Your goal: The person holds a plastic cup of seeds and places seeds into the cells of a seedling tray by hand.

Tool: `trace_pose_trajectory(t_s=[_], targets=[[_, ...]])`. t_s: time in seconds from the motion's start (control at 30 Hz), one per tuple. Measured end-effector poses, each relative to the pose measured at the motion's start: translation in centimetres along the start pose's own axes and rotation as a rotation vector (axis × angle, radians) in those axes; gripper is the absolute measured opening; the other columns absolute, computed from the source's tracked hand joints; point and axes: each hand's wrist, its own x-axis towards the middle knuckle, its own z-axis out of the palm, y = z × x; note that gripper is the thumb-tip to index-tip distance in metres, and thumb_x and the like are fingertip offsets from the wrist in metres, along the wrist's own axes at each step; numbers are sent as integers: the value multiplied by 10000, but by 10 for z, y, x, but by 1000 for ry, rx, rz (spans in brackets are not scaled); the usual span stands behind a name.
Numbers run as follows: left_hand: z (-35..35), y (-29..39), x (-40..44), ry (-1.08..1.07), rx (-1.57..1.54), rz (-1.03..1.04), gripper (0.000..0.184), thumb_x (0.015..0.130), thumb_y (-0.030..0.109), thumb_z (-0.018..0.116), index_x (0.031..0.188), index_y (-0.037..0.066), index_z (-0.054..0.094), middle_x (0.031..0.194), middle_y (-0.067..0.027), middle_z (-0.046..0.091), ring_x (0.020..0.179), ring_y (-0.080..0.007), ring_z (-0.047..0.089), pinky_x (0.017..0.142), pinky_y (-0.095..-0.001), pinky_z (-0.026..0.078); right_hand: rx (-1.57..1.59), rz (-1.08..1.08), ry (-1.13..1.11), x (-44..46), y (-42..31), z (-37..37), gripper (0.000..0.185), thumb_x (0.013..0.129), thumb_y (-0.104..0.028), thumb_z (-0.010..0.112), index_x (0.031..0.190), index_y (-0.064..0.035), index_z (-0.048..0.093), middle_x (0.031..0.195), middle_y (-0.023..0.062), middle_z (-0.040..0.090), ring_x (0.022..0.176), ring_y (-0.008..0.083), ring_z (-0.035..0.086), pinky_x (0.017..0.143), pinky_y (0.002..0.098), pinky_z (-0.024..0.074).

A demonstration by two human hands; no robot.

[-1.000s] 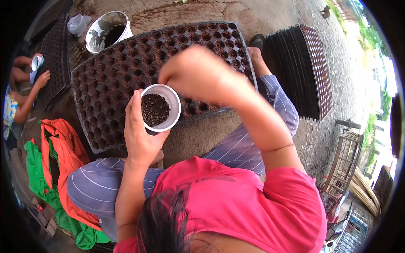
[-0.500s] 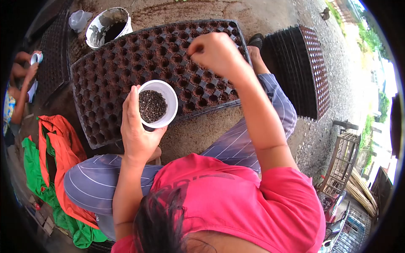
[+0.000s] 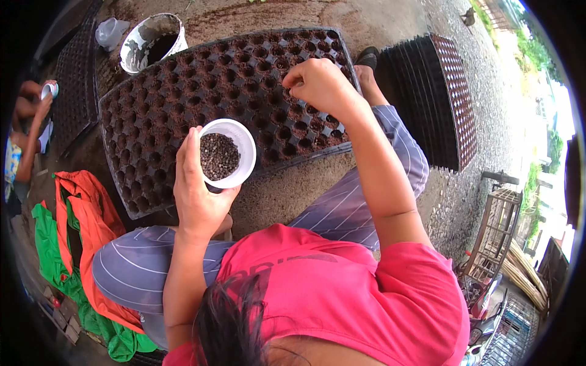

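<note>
My left hand [image 3: 198, 192] is wrapped round a white plastic cup [image 3: 245, 152], tilted so that its inside faces me. Small dark brown and grey seeds [image 3: 220, 157] cover the bottom of the cup. Over the right half of a black seedling tray [image 3: 183, 116] is my right hand [image 3: 320, 84], thumb and fingers pinched together; anything between the fingertips is too small to make out. Brown soil fills the tray's many cells, and most show a hollow in the middle.
Behind the tray stand a smeared white bucket [image 3: 131, 55] and a clear plastic bag [image 3: 111, 33]. A stack of black trays [image 3: 421, 100] is at the right. Orange and green cloth [image 3: 94, 207] lies at the left, near another person's hand [image 3: 44, 107] and a second tray [image 3: 76, 91].
My right hand has moved slightly right and down towards the tray's cells, its fingers still pinched. The cup in my left hand has hardly moved.
</note>
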Motion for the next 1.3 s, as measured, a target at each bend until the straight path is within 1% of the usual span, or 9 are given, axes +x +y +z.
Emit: trace_pose_trajectory(t_s=[0.13, 0.2, 0.3, 0.4, 0.53, 0.6, 0.67, 0.83, 1.3], targets=[[4, 4, -3, -22, -19, 14, 1125, 631, 32, 910, 1566, 1, 284, 1399, -237, 546, 1270, -402, 560, 1081, -479, 453, 100, -249, 41, -22, -72, 3, 166, 762, -88, 692, 900, -48, 776, 822, 134, 744, 766, 298, 734, 723, 380, 588], [6, 6, -4, -33, -14, 46, 1110, 629, 54, 906, 1555, 23, 295, 1443, -236, 520, 1275, -429, 552, 1046, -490, 493, -207, -425, -182, -33, -105, 22, 152, 744, -96, 689, 865, -20, 741, 793, 155, 719, 742, 318, 727, 670, 406, 584], [5, 13, -4, -57, -28, 50, 1094, 649, 76, 906, 1557, 31, 297, 1443, -239, 518, 1263, -436, 558, 1035, -493, 499, -171, -490, -134, -40, -123, 50, 218, 723, -82, 706, 882, 66, 687, 815, 213, 704, 751, 358, 723, 595, 430, 572], [5, 9, -8, -43, -76, 61, 1092, 651, 81, 904, 1558, 40, 298, 1441, -244, 516, 1256, -444, 561, 1030, -496, 502, -125, -494, -133, -42, -122, 62, 232, 725, -81, 714, 898, 70, 685, 817, 216, 704, 749, 367, 718, 610, 431, 576], [2, 8, -7, -31, -22, 27, 1111, 630, 60, 905, 1560, 44, 296, 1432, -246, 522, 1254, -441, 565, 1036, -493, 499, 20, -366, -219, -39, -114, 42, 163, 738, -67, 693, 886, -14, 734, 800, 159, 714, 776, 329, 724, 665, 412, 578], [0, 6, -8, -7, -4, 13, 1118, 617, 19, 893, 1561, 41, 295, 1425, -244, 527, 1258, -431, 565, 1047, -487, 493, 94, -265, -24, -39, -89, 26, 149, 747, -81, 695, 876, -54, 763, 803, 140, 726, 773, 285, 735, 704, 382, 582], [-3, 4, -8, -6, -11, 8, 1133, 637, 43, 914, 1574, 8, 279, 1382, -244, 544, 1269, -401, 560, 1077, -475, 459, 136, -1, 30, -35, -58, 6, 177, 712, -134, 702, 867, -85, 773, 792, 136, 726, 777, 330, 717, 749, 408, 578], [-3, 4, -6, 9, -5, 26, 1135, 637, 40, 913, 1577, 6, 279, 1393, -236, 534, 1278, -397, 549, 1084, -473, 450, 36, 28, 71, -33, 2, 11, 183, 727, -70, 713, 895, -29, 771, 830, 160, 742, 806, 301, 734, 767, 375, 576], [-2, 3, -7, -4, 2, 30, 1136, 632, 50, 919, 1574, 1, 287, 1404, -232, 530, 1276, -398, 550, 1085, -473, 445, -4, 79, 75, -39, 6, 15, 187, 778, -86, 738, 948, -18, 772, 836, 160, 748, 805, 285, 743, 775, 364, 576]])
